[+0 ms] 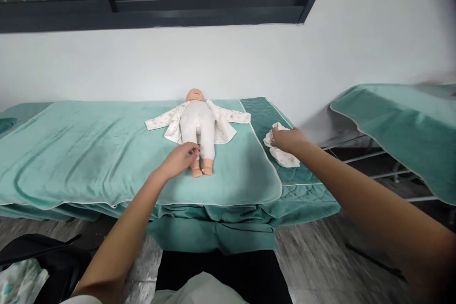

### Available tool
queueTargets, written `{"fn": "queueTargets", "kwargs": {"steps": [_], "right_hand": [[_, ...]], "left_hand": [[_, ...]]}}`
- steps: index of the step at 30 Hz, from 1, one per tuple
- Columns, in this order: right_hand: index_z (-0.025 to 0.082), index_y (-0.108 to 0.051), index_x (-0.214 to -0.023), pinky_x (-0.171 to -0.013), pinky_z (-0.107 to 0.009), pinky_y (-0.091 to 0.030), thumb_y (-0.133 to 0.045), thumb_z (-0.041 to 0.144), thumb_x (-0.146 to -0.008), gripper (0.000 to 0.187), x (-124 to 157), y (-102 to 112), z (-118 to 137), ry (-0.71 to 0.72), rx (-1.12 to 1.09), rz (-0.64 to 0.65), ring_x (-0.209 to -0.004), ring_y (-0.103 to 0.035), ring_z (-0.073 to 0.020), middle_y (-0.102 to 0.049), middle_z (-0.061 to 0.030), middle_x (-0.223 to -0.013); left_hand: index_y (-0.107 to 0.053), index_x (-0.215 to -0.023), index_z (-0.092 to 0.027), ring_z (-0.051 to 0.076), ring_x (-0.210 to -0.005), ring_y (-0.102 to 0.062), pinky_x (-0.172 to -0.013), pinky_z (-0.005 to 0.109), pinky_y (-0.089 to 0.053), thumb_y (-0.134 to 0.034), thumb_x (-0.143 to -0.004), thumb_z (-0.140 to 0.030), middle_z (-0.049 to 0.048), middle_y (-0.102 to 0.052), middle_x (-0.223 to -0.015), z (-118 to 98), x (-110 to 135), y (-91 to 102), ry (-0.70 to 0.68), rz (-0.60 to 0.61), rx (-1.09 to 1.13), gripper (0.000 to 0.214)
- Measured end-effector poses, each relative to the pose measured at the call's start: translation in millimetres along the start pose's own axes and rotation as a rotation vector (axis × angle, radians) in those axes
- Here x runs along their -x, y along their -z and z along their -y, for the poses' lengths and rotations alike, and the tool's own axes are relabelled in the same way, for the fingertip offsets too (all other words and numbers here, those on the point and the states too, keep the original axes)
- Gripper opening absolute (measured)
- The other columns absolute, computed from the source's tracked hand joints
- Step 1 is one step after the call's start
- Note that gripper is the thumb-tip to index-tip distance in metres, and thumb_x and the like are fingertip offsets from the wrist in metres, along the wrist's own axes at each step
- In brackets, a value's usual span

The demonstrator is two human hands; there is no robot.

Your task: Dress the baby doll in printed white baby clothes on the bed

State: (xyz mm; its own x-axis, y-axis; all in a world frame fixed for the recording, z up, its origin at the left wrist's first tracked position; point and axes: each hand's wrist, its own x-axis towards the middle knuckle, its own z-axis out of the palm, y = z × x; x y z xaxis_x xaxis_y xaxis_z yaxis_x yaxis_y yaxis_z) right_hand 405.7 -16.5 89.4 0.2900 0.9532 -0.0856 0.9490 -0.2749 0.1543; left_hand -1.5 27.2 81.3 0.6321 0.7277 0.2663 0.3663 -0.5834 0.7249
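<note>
A baby doll [197, 118] lies face up on the bed, its head toward the wall and its bare feet toward me. Under its pale grey-white body a white patterned baby jacket [224, 128] is spread, both sleeves stretched out to the sides and the front parted. My left hand [181, 157] is at the doll's lower leg, fingers loosely bent with a gap to the thumb; whether it touches the leg I cannot tell. Off to the right, my right hand [288, 139] grips a crumpled white patterned baby garment [285, 157] at its upper part, over the darker green bedding.
A light green blanket [89, 152] covers most of the bed, above a dark green quilted cover [302, 175]. Behind stand a white wall and a barred window [199, 9]. Another green-covered surface [402, 123] with metal rails is at right. A black bag [53, 259] sits lower left.
</note>
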Motion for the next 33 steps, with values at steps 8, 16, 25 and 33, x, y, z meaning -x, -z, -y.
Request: {"fn": "queueTargets", "kwargs": {"steps": [8,16,25,33], "right_hand": [[0.022,-0.071,-0.083,-0.065,-0.027,-0.034,-0.080,0.029,-0.070,0.018,31,112,64,0.464,-0.362,0.028,-0.070,-0.055,-0.0165,-0.065,-0.0005,-0.075],[0.017,-0.067,-0.083,-0.059,-0.021,-0.034,-0.084,0.027,-0.072,0.023,123,237,144,0.866,-1.019,-0.120,-0.061,-0.048,-0.0064,-0.047,0.0076,-0.061],[0.014,-0.067,-0.076,-0.056,-0.016,-0.040,-0.082,0.028,-0.074,0.020,130,240,140,0.903,-1.115,0.133,-0.058,-0.056,-0.0052,-0.057,0.0072,-0.060],[0.019,-0.063,-0.078,-0.062,-0.025,-0.051,-0.074,0.062,-0.078,0.045,113,194,154,0.770,-1.558,-0.159,-0.071,-0.063,-0.0140,-0.064,0.0015,-0.069]], "left_hand": [[-0.069,-0.113,-0.023,0.023,-0.106,-0.066,-0.087,0.034,-0.052,-0.066,-0.087,-0.029,0.0077,-0.070,-0.117,-66,6,40.1,-0.028,-0.031,0.182,0.027],[-0.064,-0.095,-0.015,0.018,-0.096,-0.066,-0.079,0.027,-0.054,-0.080,-0.078,-0.026,0.0041,-0.065,-0.099,-154,-1,58.4,-0.155,-0.131,0.527,0.026],[-0.055,-0.087,-0.016,0.013,-0.086,-0.064,-0.073,0.022,-0.052,-0.079,-0.079,-0.022,-0.0018,-0.055,-0.084,-162,13,106.5,-0.238,-0.447,0.503,0.026],[-0.060,-0.088,-0.015,0.015,-0.074,-0.065,-0.061,0.022,-0.052,-0.079,-0.079,-0.040,-0.0007,-0.056,-0.075,-155,13,97.7,-0.033,-0.102,0.590,0.032]]}}
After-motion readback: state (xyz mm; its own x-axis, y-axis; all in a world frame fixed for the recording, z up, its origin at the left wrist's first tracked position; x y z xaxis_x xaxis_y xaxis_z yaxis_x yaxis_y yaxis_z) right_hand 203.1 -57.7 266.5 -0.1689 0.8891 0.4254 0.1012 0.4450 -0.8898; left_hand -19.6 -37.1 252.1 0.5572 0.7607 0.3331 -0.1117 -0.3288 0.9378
